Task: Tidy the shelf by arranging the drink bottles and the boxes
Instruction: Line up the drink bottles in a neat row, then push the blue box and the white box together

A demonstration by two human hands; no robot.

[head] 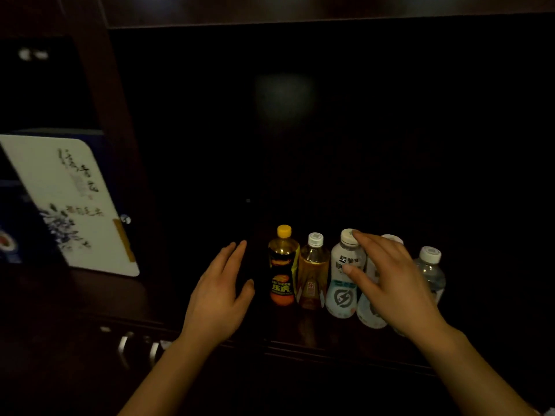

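Note:
Several drink bottles stand in a row on the dark shelf (300, 331). From left: a yellow-capped orange energy drink (282, 265), a white-capped amber tea bottle (313, 270), a white sports drink (345, 283), a second white bottle (371, 310) mostly behind my right hand, and a clear water bottle (431, 271). My left hand (220, 292) is open, fingers straight, just left of the orange bottle without touching it. My right hand (390, 283) hovers spread in front of the two white bottles, fingertips near the sports drink's cap. A white box with calligraphy (72, 205) leans in the left compartment.
A dark wooden upright (114, 121) divides the left compartment from the main one. A blue box (12, 232) stands behind the white one. Metal drawer handles (138, 349) show below the shelf edge. The back of the main compartment is very dark.

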